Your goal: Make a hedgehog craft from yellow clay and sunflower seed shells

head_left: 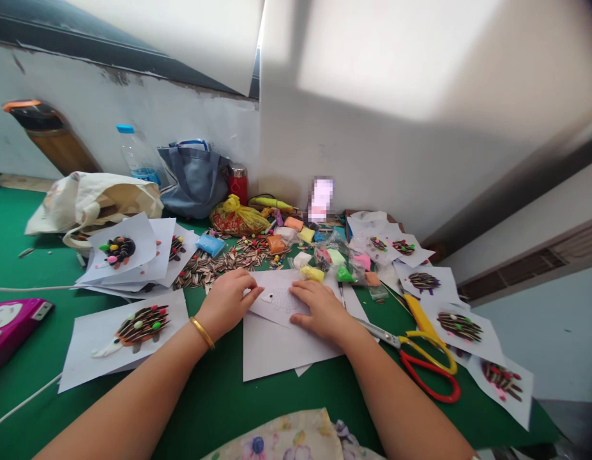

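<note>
A white sheet with a hedgehog outline (282, 299) lies on a stack of white paper (271, 358) in front of me. White clay with a dark eye covers the animal's head (267, 297). At the sheet's left side, beside the snout, my left hand (231, 300) has its fingers curled and its thumb close to the index finger; anything between them is too small to make out. My right hand (319, 310) rests on the drawing's right part, fingers stretched out and thumb apart, covering part of the outline.
Sunflower seeds (204, 265) and bagged coloured clay (338, 257) lie behind the paper. Large scissors (401, 342) and a yellow cutter (423, 316) are at right. Finished hedgehog cards (85, 348) lie on both sides. Bags, bottles and a phone (321, 198) stand along the wall.
</note>
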The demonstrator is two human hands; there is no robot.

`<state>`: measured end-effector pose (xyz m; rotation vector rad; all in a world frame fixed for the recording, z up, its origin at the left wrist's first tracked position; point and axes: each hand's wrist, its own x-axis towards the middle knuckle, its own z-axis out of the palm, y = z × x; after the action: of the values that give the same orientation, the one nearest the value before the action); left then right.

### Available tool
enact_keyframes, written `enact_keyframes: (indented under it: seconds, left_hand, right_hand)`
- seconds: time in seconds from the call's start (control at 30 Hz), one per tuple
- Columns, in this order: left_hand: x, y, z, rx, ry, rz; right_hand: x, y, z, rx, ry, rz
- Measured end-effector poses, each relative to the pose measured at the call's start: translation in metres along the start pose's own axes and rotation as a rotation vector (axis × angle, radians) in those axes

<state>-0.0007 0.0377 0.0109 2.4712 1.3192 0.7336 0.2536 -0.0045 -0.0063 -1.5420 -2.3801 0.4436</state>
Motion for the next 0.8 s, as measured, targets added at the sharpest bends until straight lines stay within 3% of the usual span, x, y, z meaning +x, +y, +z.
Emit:
enact_keyframes:
  seconds: [0.8]
  left_hand:
    - [-0.0018, 0.0042, 0.0013, 0.081, -0.033, -0.023]
  right_hand:
    - [0.0003, -0.0013, -0.0018, 0.02, -0.031, 0.013]
